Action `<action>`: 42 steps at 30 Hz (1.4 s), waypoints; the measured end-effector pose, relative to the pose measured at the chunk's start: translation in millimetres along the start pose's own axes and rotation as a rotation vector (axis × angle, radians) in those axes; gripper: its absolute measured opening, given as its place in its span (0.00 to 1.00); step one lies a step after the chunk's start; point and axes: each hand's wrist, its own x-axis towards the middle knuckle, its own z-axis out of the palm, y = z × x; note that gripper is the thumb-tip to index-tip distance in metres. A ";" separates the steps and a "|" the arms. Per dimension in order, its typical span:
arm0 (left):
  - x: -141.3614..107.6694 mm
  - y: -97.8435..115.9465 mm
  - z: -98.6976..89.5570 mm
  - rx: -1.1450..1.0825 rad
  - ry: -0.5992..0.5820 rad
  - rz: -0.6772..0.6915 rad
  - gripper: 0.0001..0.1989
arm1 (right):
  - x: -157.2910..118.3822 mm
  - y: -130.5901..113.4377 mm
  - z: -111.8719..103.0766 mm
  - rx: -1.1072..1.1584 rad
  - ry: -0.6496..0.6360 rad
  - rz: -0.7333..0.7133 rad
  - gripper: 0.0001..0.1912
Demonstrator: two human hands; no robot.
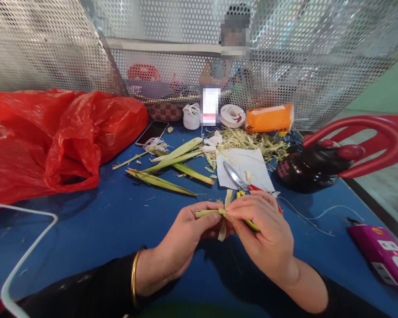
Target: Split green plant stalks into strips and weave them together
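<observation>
Pale green leaf strips point(207, 213) cross one another between my two hands, close above the blue table. My left hand point(192, 225) pinches them from the left, its thumb on top and its other fingers partly hidden beneath. From the right, my right hand point(263, 225) grips the crossing point with thumb and fingertips. One flat strip end point(228, 197) points up and another hangs below. Yellow-handled pliers or cutters point(252, 225) lie partly hidden under my right hand. Just beyond are open scissors point(234, 176) with red handles, resting on white paper point(260, 165).
Long green leaf pieces point(167, 182) and a heap of shredded trimmings point(252, 143) lie ahead. At left is a red plastic bag point(96, 137); a dark kettle point(305, 170) and purple box point(381, 251) stand right. Behind a perforated metal screen point(172, 26) sits another person.
</observation>
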 end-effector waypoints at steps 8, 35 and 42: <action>-0.1 2.8 2.5 0.005 0.053 -0.008 0.10 | -0.7 -0.4 0.4 -0.032 0.000 -0.042 0.10; 2.6 1.1 1.1 0.070 0.195 -0.039 0.12 | -7.0 -2.4 0.0 -0.285 -0.110 -0.242 0.07; 4.7 2.7 -1.4 0.226 0.110 -0.008 0.10 | -8.1 1.7 4.9 0.052 -0.070 0.210 0.06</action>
